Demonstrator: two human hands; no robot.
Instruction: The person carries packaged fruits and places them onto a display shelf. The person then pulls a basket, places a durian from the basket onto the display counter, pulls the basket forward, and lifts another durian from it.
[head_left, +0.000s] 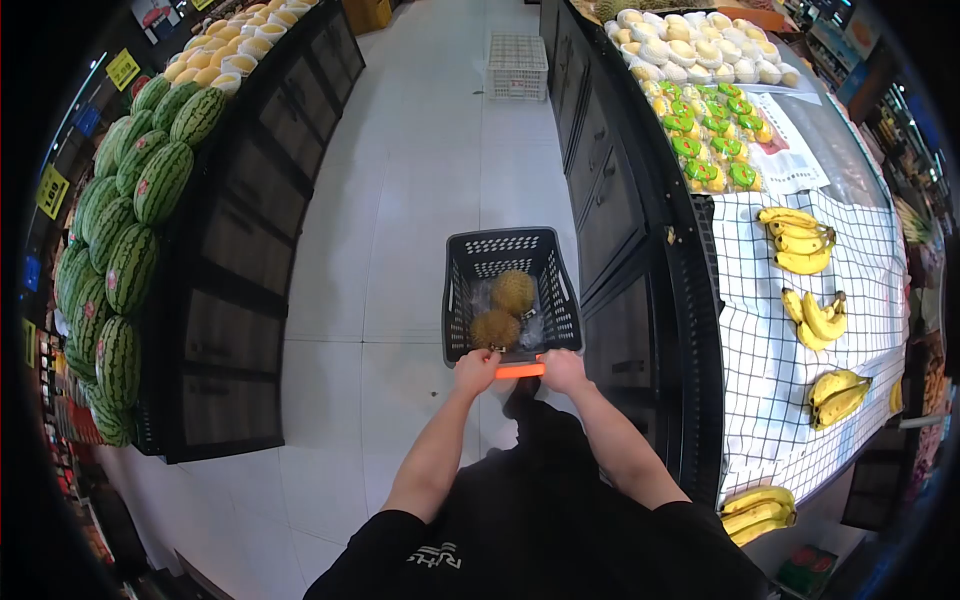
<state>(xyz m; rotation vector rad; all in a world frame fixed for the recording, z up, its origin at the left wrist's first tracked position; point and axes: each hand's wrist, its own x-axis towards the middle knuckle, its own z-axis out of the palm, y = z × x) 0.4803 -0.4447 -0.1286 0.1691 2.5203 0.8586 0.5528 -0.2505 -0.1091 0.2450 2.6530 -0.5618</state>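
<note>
A dark grey shopping basket (pixel 455 270) with slotted sides is in front of my body, low in the aisle. Both my hands grip its orange handle (pixel 520 371). My left hand (pixel 477 370) has its fingers closed at the handle's left end. Wrapped round the right end is my right hand (pixel 562 370), also closed. Inside the basket lie two round, spiky, brownish-yellow fruits that look like durians: one durian (pixel 513 292) farther back, another durian (pixel 494 329) nearer my left hand. Clear plastic (pixel 532 328) shows around them.
Striped watermelons (pixel 135 267) are stacked on the left stand, with netted yellow fruit (pixel 225 50) beyond. On the right stand, bananas (pixel 800 240) lie on a checked cloth (pixel 750 290), behind them packed fruit (pixel 710 135). A white crate (pixel 517 67) stands ahead on the tiled floor (pixel 400 200).
</note>
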